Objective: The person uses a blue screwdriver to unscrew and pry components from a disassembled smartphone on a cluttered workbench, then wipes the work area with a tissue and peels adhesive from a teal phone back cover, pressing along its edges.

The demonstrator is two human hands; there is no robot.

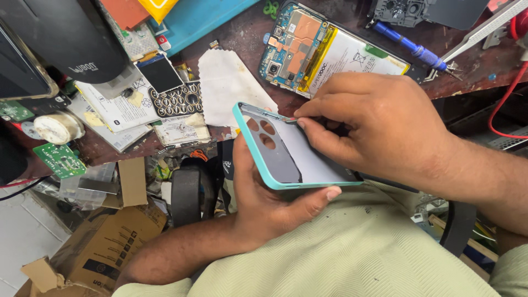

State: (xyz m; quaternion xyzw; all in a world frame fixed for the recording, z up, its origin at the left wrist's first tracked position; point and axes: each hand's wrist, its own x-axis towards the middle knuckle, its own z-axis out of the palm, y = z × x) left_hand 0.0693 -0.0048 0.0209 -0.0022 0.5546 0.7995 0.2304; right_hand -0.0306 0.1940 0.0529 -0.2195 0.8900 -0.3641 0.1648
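My left hand [258,198] grips a teal-rimmed phone back cover [286,151] from below, its inner grey side up, with three camera cut-outs near its top. My right hand [379,124] rests over the cover's upper right edge, fingertips pinched on a thin tool or small part at the rim; what exactly it pinches is too small to tell. An opened phone [324,52] with its circuit board and white battery exposed lies on the brown bench just beyond my right hand.
A blue-handled screwdriver [410,47] and a dark phone frame [418,11] lie at the back right. A white cloth [228,85], a keypad phone [170,88], papers, green circuit boards [60,159] and cardboard boxes [104,247] crowd the left. A red wire [509,88] hangs right.
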